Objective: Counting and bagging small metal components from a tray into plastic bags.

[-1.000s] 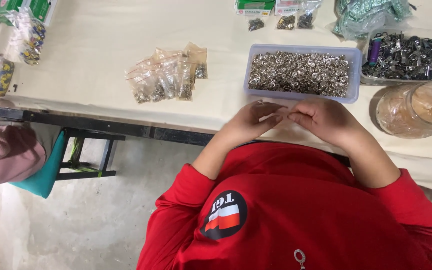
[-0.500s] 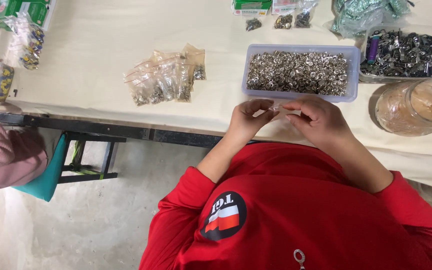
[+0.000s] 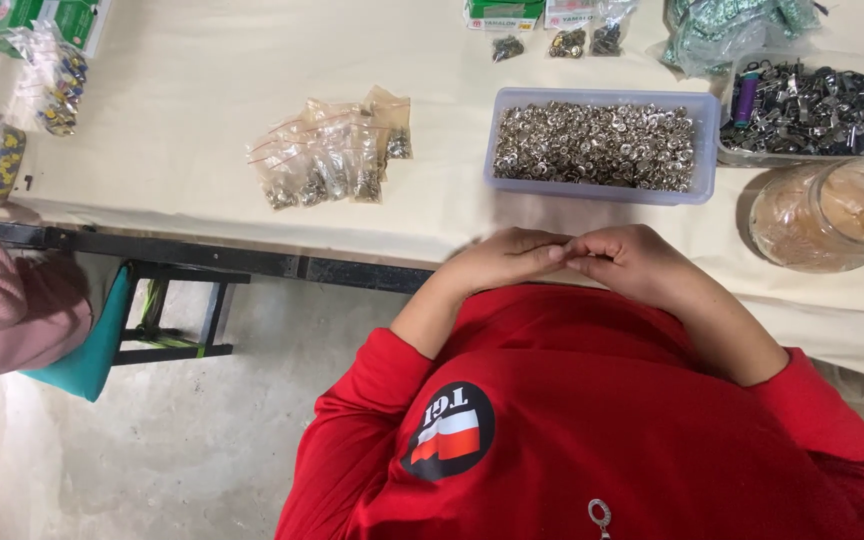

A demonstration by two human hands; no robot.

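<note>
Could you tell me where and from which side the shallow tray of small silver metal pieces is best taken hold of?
Probably by its two short end walls, one of the hands at each. The tray is long, shallow, open-topped and heaped full, so a level two-sided lift should keep the metal pieces in.

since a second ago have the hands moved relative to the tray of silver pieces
Yes. The left hand and right hand have drawn back slightly from the tray of silver pieces, toward the table's near edge, fingertips still together.
</note>
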